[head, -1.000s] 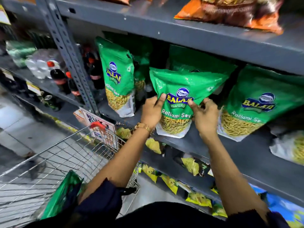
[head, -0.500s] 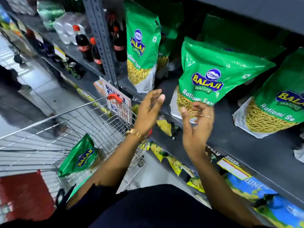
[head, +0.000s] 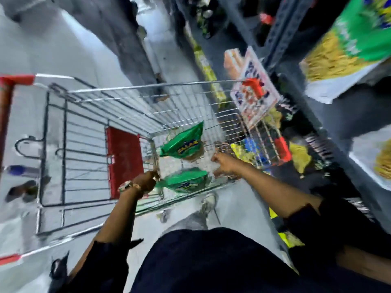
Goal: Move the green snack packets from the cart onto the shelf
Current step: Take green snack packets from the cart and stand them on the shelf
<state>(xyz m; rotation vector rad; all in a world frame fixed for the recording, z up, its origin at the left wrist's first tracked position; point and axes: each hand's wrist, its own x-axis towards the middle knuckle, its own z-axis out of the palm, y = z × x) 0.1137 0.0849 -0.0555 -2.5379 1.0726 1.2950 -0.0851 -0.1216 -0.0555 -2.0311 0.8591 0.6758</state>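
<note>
The view is blurred and looks down into a wire cart [head: 148,86]. Two green snack packets lie in its near corner, the farther packet [head: 182,142] tilted up and the nearer packet [head: 187,180] flat. My left hand [head: 146,180] is curled at the nearer packet's left corner; blur hides whether it grips. My right hand [head: 224,167] reaches into the cart just right of both packets with fingers apart and nothing in it. On the grey shelf [head: 342,106] at the upper right stands a green packet [head: 349,45].
The cart has a red child-seat flap [head: 124,161] and red corner bumpers. A price sign [head: 254,92] hangs off the shelf edge over the cart's right corner. Yellow packets [head: 300,155] fill the lower shelf. My shoe [head: 208,203] stands on the grey floor below the cart.
Both hands have left the packet standing on the shelf and dropped into the cart. The camera has swung down and left from the shelf to the cart.
</note>
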